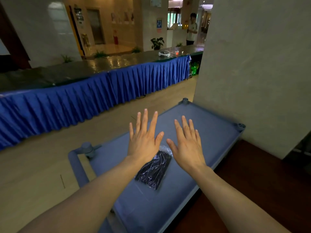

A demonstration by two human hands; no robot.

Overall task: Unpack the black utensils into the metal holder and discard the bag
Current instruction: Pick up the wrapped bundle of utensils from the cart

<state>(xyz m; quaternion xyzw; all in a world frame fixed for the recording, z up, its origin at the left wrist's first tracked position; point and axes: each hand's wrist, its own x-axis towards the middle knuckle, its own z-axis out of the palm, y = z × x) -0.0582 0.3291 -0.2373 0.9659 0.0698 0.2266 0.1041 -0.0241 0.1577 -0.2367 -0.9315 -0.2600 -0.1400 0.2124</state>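
A clear plastic bag of black utensils (154,170) lies flat on the grey-blue cart top (210,132). My left hand (143,140) hovers above the bag's far end, palm down, fingers spread and holding nothing. Beside it, my right hand (187,145) is held the same way, just right of the bag. The bag's far end is partly hidden behind my hands. No metal holder is in view.
The cart has a grey tubular handle (75,163) at its left and corner posts (241,126). A pale pillar (252,73) stands behind the cart. A long table with a blue skirt (94,98) runs across the room. A person (191,29) stands far back.
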